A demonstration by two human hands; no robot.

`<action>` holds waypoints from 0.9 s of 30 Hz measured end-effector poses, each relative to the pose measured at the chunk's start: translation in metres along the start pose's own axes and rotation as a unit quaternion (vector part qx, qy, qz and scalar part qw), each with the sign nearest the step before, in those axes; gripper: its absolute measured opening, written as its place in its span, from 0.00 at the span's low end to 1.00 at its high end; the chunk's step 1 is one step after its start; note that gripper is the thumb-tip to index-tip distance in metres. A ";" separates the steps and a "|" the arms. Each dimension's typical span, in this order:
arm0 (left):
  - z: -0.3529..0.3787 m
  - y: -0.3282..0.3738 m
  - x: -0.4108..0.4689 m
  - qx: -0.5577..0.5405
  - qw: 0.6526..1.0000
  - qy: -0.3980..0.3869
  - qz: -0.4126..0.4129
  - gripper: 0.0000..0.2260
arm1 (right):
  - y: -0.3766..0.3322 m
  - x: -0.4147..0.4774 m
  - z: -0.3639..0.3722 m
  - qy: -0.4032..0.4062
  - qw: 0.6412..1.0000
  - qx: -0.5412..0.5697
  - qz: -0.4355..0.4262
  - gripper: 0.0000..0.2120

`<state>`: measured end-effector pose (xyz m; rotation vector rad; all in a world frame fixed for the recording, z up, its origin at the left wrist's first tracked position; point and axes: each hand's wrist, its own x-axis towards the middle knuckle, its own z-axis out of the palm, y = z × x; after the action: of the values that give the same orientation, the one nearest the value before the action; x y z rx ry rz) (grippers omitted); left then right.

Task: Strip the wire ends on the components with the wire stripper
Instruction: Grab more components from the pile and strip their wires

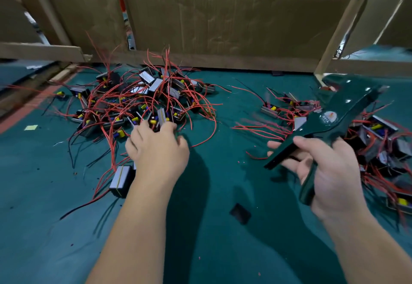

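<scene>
A big tangled pile of small black components [142, 100] with red and black wires lies on the green table at the left. My left hand [158, 147] reaches into its near edge, fingers curled around a component with yellow parts [156, 121]; whether it grips it is unclear. My right hand [330, 172] holds the dark green wire stripper [327, 123] by its two handles, jaws pointing up and right, handles spread apart. A second heap of components [379, 145] with red wires lies at the right, behind and beside the stripper.
The green mat [223, 194] covers the table. A loose component [121, 179] lies by my left wrist. A small black piece [240, 213] rests between my arms. Cardboard sheets [223, 16] and wooden slats wall off the back. Red insulation bits dot the mat.
</scene>
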<state>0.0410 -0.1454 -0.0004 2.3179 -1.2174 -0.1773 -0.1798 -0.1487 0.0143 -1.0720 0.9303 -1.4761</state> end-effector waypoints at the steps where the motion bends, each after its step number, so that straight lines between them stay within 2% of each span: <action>1: 0.001 -0.001 0.001 0.018 1.000 -0.005 -0.009 0.16 | 0.000 0.000 0.000 0.008 1.000 -0.009 -0.009 0.07; 3: 0.002 -0.003 0.002 0.047 0.999 0.003 -0.011 0.16 | -0.001 -0.001 0.001 0.013 1.000 -0.012 -0.021 0.06; 7: 0.002 -0.008 0.005 0.064 0.997 0.035 0.002 0.15 | -0.003 -0.007 0.004 -0.039 0.999 0.013 -0.013 0.04; 12: 0.006 -0.006 0.014 0.139 0.988 -0.024 0.059 0.19 | 0.000 -0.017 0.012 -0.077 0.995 0.025 0.050 0.04; 15: 0.006 -0.008 0.022 0.068 0.993 -0.002 0.092 0.20 | 0.001 -0.019 0.014 -0.092 0.994 0.027 0.060 0.07; 17: 0.002 -0.007 0.019 -0.009 0.990 0.083 0.118 0.18 | 0.001 -0.019 0.015 -0.107 0.992 0.040 0.055 0.13; 18: -0.001 -0.006 0.017 -0.039 0.977 0.156 0.138 0.15 | 0.002 -0.019 0.015 -0.111 0.991 0.046 0.052 0.14; 20: -0.007 -0.001 0.010 -0.134 0.926 0.284 0.211 0.09 | 0.003 -0.018 0.014 -0.112 0.990 0.058 0.056 0.13; 21: -0.010 0.002 0.008 -0.220 0.892 0.298 0.258 0.08 | 0.003 -0.018 0.013 -0.110 0.990 0.065 0.062 0.13; 22: -0.014 0.008 0.004 -0.338 0.860 0.262 0.280 0.09 | 0.003 -0.017 0.013 -0.109 0.989 0.070 0.067 0.14; 24: -0.021 0.019 -0.005 -0.566 0.788 0.115 0.212 0.09 | 0.003 -0.016 0.013 -0.115 0.988 0.079 0.072 0.19; 25: -0.022 0.023 -0.010 -0.630 0.755 0.055 0.172 0.10 | 0.002 -0.015 0.014 -0.119 0.986 0.087 0.076 0.20; 27: -0.022 0.029 -0.017 -0.692 0.713 -0.028 0.110 0.15 | 0.000 -0.014 0.014 -0.125 0.982 0.113 0.092 0.22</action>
<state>0.0173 -0.1376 0.0307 0.8256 -0.8150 -0.7651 -0.1659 -0.1346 0.0163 -0.9512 0.6492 -1.2298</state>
